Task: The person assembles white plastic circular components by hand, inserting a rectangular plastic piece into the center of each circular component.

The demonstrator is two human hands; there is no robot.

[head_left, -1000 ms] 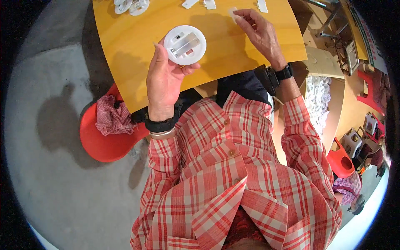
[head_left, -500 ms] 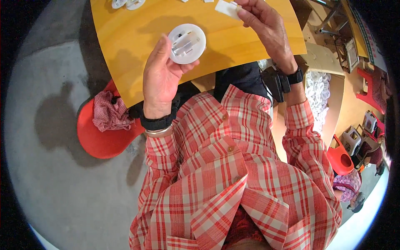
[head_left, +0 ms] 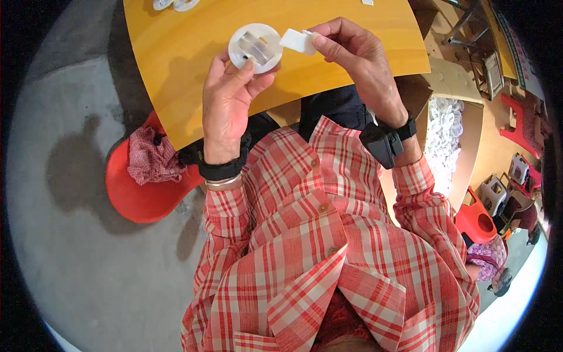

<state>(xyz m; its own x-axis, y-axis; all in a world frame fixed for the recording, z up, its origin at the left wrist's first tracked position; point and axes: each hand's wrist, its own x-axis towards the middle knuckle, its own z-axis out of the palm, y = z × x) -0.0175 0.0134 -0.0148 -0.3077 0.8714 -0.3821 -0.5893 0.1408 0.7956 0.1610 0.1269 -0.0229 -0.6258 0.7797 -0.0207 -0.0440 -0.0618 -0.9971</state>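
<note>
My left hand [head_left: 230, 100] grips a round white plastic disc [head_left: 271, 36] over the table, its thumb pressing on the lower rim. A rectangular recess with a slot lies in the disc's middle. Between the thumb and fingers of my right hand [head_left: 360, 58], a small flat white plastic piece [head_left: 296, 41] is pinched. That piece points left, close to the disc's right edge; whether the two touch I cannot tell.
The yellow wooden table [head_left: 182, 76] holds round white parts [head_left: 185, 4] at its far left and a small white piece [head_left: 368, 2] at the far edge. A cardboard box [head_left: 463, 88] of white parts [head_left: 444, 135] stands right. A red chair [head_left: 138, 193] with a cloth [head_left: 151, 157] is left.
My right hand has come left and down, bringing the flat white piece beside the disc. My left hand has turned the disc and shifted its thumb onto the lower rim.
</note>
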